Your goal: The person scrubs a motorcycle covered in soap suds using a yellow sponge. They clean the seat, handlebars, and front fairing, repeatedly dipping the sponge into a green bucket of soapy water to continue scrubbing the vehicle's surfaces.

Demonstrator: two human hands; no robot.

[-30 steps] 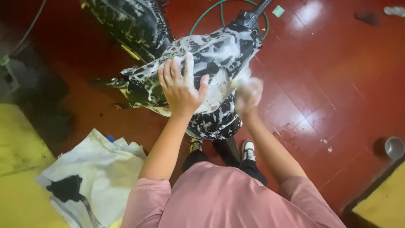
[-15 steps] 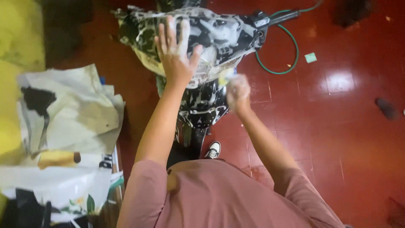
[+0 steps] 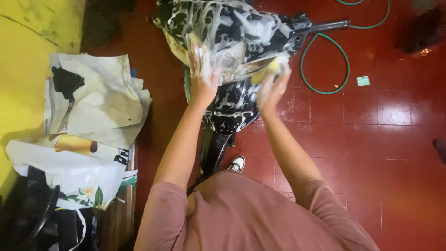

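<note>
Two soapy hands work a lathered black motorcycle: the left hand lies flat and spread, bracing the bodywork, while the right hand apparently grips a yellow sponge against its side

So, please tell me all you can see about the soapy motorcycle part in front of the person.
The black motorcycle front is glossy, hard-looking bodywork, covered in patchy white foam. It stands on the red tiled floor, its handlebar pointing right. The left hand lies flat on it; the right hand presses a yellow sponge against its side.
</note>
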